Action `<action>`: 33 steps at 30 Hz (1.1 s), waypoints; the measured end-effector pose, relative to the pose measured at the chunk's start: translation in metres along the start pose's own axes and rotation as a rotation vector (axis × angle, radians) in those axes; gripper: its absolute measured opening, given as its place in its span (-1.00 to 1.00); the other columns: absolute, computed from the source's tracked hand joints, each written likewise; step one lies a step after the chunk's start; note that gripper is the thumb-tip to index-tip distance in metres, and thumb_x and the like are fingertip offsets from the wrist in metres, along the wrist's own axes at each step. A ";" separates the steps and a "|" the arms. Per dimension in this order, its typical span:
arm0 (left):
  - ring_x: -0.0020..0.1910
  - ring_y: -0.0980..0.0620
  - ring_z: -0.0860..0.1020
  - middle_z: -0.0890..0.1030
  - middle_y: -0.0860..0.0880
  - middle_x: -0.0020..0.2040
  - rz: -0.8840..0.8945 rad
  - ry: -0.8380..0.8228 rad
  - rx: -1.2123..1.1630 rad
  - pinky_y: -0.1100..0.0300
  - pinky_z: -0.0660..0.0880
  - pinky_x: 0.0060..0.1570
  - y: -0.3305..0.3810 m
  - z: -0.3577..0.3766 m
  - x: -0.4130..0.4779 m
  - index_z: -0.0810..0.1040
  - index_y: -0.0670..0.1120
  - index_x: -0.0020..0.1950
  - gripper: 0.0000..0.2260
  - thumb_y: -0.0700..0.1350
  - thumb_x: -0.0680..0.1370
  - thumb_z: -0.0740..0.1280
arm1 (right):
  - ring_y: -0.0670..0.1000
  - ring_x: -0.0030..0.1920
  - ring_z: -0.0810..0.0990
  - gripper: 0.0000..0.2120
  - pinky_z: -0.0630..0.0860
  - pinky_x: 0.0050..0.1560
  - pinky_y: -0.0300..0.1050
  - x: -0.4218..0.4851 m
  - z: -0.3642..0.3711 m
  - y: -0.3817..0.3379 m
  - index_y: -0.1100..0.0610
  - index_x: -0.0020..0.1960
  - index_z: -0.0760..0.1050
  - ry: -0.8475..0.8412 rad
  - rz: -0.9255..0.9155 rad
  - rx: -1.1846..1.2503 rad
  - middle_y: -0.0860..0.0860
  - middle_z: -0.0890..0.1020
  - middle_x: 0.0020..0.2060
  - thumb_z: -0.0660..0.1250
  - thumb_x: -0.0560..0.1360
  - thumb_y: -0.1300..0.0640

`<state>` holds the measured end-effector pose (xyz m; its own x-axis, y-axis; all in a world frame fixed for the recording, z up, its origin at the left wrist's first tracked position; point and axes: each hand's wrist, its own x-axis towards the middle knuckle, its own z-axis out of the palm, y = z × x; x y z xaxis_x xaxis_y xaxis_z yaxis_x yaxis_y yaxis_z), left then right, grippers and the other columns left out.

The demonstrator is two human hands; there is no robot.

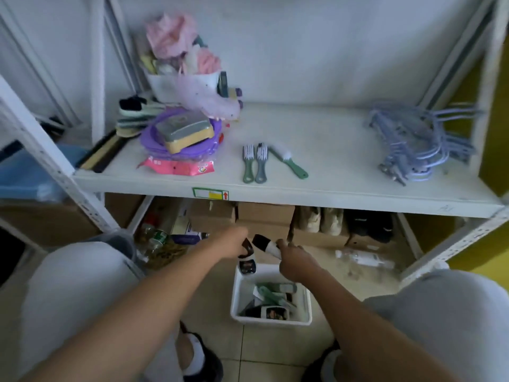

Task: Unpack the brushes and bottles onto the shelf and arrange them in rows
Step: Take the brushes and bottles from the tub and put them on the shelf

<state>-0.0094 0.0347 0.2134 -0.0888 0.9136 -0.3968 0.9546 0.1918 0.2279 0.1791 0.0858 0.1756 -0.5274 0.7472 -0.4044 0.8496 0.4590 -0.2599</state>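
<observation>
Three small brushes lie on the white shelf [330, 150]: a green one [248, 164], a grey one [261, 164] and a slanted green one [289, 164]. A white bin [239, 293] on the floor holds more brushes and dark bottles. Just above the bin, my left hand [228, 244] grips a dark bottle with a white label [246, 259]. My right hand [296, 261] grips a second dark bottle [266, 245], tilted to the upper left. Both hands are below the shelf edge.
On the shelf's left stand a purple basin with a soap box [181, 133], a pink packet [179, 167] and a tub of cloths [181, 78]. Purple hangers [413, 144] fill the right end. Cardboard boxes [264, 219] sit under the shelf. My knees flank the bin.
</observation>
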 end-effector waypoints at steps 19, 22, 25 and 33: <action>0.02 -0.07 0.55 0.59 -0.07 0.11 0.272 0.652 -0.227 -0.01 0.52 0.03 0.092 -0.193 0.020 0.45 -0.09 0.22 -0.79 -0.09 0.61 0.34 | 0.22 -0.03 0.53 -0.66 0.43 -0.07 0.05 -0.004 -0.199 0.031 0.12 0.31 0.25 0.581 -0.097 0.567 0.15 0.58 0.01 0.27 0.60 0.10; -0.02 -0.07 0.56 0.57 -0.07 0.07 0.289 0.680 -0.186 -0.06 0.54 0.01 0.108 -0.182 0.057 0.43 -0.11 0.19 -0.82 -0.08 0.64 0.30 | 0.15 -0.04 0.54 -0.64 0.43 -0.12 -0.01 0.013 -0.192 0.054 0.11 0.31 0.30 0.550 -0.041 0.633 0.13 0.59 0.04 0.32 0.57 0.16; 0.01 -0.09 0.58 0.58 -0.10 0.11 0.308 0.769 -0.177 -0.04 0.53 0.00 0.120 -0.181 0.088 0.44 -0.13 0.24 -0.78 -0.06 0.65 0.28 | 0.14 0.00 0.56 -0.64 0.48 -0.06 0.00 0.036 -0.188 0.067 0.09 0.28 0.33 0.572 -0.010 0.694 0.10 0.61 0.05 0.36 0.55 0.17; 0.09 -0.11 0.56 0.57 -0.14 0.17 0.383 0.752 -0.156 -0.02 0.50 0.07 0.118 -0.197 0.145 0.43 -0.18 0.31 -0.75 -0.13 0.66 0.27 | 0.12 0.03 0.58 -0.59 0.51 0.03 0.04 0.083 -0.197 0.086 0.04 0.32 0.30 0.617 0.024 0.708 0.04 0.61 0.06 0.37 0.54 0.13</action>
<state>0.0345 0.2607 0.3580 0.0143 0.9097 0.4150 0.9122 -0.1819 0.3672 0.2100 0.2825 0.2926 -0.2395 0.9686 0.0667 0.5502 0.1920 -0.8127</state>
